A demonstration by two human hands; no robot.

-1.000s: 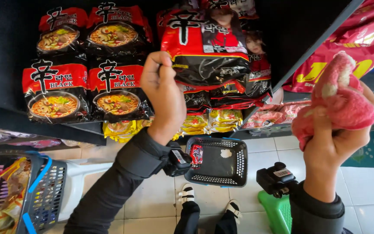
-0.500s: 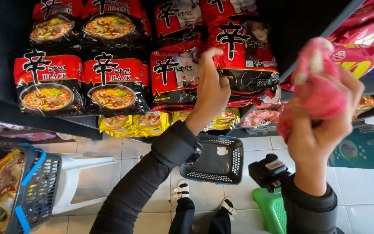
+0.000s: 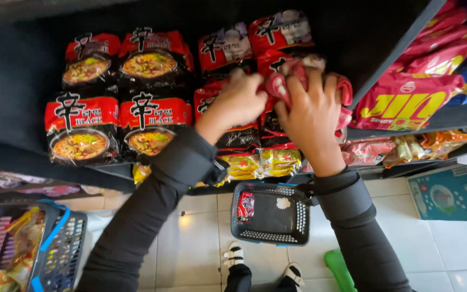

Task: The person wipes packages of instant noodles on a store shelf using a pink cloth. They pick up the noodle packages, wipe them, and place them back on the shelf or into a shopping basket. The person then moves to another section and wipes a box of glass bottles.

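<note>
Raised from the side, right hand [image 3: 312,116] now clutches pink cloth [image 3: 290,81] lying crosswise beside left hand [image 3: 239,103].

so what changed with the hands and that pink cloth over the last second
The right hand carried the pink cloth from out at the right, in over the red noodle packs, and still grips it. The left hand slid right along the shelf and now rests beside it on the packs, touching the cloth's edge. The black-label packs at left and the black basket below stayed put.
</note>
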